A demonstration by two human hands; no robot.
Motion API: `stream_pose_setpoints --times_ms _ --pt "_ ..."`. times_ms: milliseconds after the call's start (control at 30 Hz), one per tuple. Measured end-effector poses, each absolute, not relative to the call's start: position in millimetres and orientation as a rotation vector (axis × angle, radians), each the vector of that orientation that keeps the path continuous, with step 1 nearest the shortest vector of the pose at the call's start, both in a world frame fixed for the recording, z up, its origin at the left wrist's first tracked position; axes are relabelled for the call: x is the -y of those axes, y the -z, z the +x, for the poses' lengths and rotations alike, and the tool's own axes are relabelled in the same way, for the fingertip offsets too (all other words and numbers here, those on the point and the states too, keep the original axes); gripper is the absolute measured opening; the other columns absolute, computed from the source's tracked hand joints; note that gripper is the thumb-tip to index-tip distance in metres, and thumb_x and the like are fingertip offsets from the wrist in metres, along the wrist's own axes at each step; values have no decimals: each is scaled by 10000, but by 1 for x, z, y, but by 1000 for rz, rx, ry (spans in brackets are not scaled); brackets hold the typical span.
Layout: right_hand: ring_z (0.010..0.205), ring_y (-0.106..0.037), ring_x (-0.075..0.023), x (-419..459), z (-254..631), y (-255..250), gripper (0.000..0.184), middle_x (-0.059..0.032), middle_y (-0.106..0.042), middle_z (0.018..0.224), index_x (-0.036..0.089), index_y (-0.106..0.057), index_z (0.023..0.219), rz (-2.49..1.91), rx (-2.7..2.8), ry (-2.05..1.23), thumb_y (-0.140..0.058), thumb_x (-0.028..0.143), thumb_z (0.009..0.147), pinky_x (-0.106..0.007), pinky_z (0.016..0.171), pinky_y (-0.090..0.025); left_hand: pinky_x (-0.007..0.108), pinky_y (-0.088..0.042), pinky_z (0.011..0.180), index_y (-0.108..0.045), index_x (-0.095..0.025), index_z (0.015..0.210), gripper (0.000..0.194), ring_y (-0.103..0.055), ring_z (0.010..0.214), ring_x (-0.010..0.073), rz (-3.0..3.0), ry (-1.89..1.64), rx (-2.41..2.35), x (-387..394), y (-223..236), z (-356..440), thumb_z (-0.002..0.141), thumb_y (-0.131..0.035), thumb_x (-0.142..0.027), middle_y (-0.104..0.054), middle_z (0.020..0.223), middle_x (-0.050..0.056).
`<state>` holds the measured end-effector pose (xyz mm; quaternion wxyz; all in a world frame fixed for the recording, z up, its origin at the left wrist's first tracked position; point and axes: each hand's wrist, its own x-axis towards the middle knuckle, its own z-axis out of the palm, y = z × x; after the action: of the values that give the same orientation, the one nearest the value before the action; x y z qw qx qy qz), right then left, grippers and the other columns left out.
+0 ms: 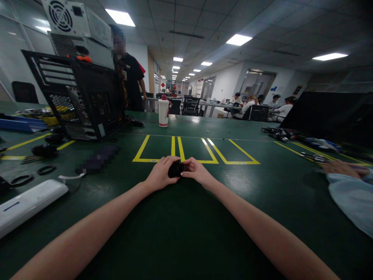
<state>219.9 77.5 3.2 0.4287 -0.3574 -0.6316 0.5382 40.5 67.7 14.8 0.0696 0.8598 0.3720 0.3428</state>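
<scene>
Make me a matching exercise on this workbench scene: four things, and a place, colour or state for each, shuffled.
Things
1. Small black object
2. Tumbler
3. Computer case
4. Long white device

Descriptions
A. Cut off by the picture's left edge
B. Black, with a metal box with a fan grille above it
C. Held between the left hand and the right hand
D. White, standing upright, with a red top

Pairs: 1-C, 2-D, 3-B, 4-A
</scene>
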Motion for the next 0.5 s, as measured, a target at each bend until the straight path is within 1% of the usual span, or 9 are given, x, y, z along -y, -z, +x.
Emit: stream_pose_setpoints --times_ms 67,167,267,333,400,500 --pt "890 -545 -154 -79 221 -2 369 -13 -558 928 195 -487 886 -946 1624 -1274 -672 212 567 -372 845 -403 389 -416 789 -385 -240 1125 549 -476 967 226 2561 -1045 -1124 -68 -15 39 632 -627 -234 -493 1059 40" --pt "891 -522 -167 -79 222 1 377 -31 -543 953 197 -529 943 -1079 1740 -1052 -652 275 595 -398 856 -374 393 -417 809 -397 -226 1119 549 -481 980 224 2487 -1066 -1161 -73 -13 35 627 -633 -282 -485 1075 46" --pt "941 -478 -197 -73 223 3 465 -47 -504 1004 215 -538 1014 -1211 1864 -776 -656 347 584 -420 875 -339 395 -436 788 -420 -196 1097 537 -507 952 227 2355 -1030 -1264 -82 -7 30 628 -629 -354 -492 1072 67" --pt "972 -453 -215 -68 222 2 530 -54 -486 1027 229 -518 1060 -1239 1917 -661 -664 372 571 -426 884 -322 397 -446 772 -441 -180 1070 520 -522 933 232 2279 -989 -1317 -88 -4 28 629 -624 -387 -511 1047 79" --pt "988 -441 -225 -63 220 1 490 -57 -490 1031 242 -516 1065 -1225 1946 -612 -643 357 606 -428 886 -312 399 -446 776 -452 -177 1053 514 -526 936 236 2247 -971 -1331 -93 -1 27 625 -626 -403 -525 1031 81" --pt "968 -450 -236 -57 220 0 338 -53 -521 1002 256 -552 1002 -1207 1961 -599 -593 301 670 -443 865 -316 399 -447 781 -452 -178 1046 517 -530 941 239 2223 -976 -1349 -94 -2 27 619 -629 -411 -530 1033 83"
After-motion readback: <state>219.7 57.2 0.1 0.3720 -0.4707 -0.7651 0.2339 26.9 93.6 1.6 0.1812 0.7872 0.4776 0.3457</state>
